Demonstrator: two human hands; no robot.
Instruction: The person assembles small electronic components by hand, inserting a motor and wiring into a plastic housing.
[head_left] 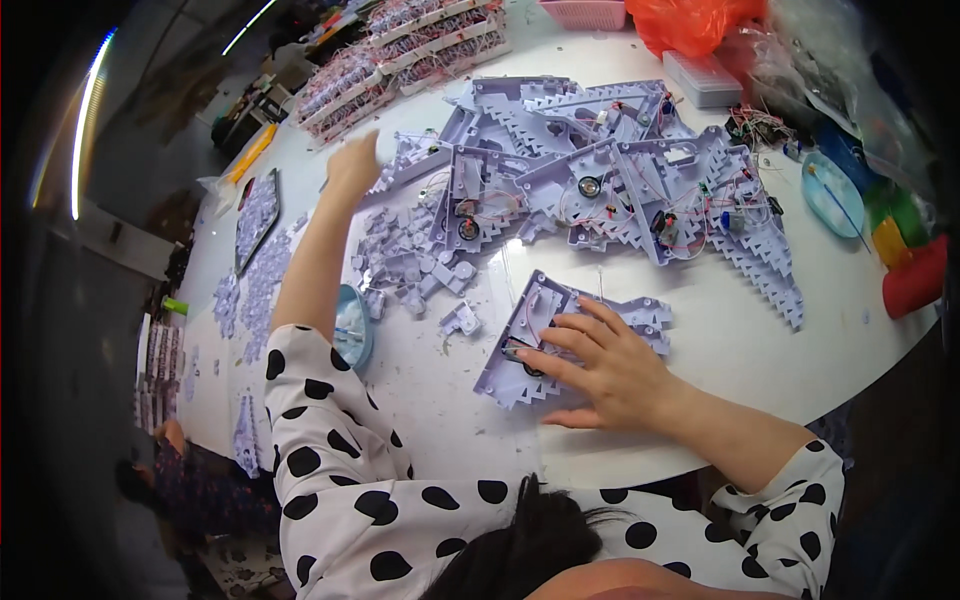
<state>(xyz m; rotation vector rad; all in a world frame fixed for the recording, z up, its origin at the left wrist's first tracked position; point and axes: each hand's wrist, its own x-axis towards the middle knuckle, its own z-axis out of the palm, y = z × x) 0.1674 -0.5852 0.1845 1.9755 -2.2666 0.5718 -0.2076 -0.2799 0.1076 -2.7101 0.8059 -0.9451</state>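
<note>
My right hand lies spread over a lavender plastic shell half with saw-toothed edges, its fingertips resting on it. A small round black part and thin wires show inside that shell, partly under my fingers. My left arm reaches far forward, and my left hand is beside the left end of a pile of similar shells. Its fingers are turned away from view, so whether they hold anything is hidden. Small lavender plastic parts lie loose between my left forearm and the pile.
A light-blue bowl stands beside my left forearm. At the back are stacked trays of wired parts. On the right are a second blue dish, a white box, an orange plastic bag and a red roll. Another person sits at lower left.
</note>
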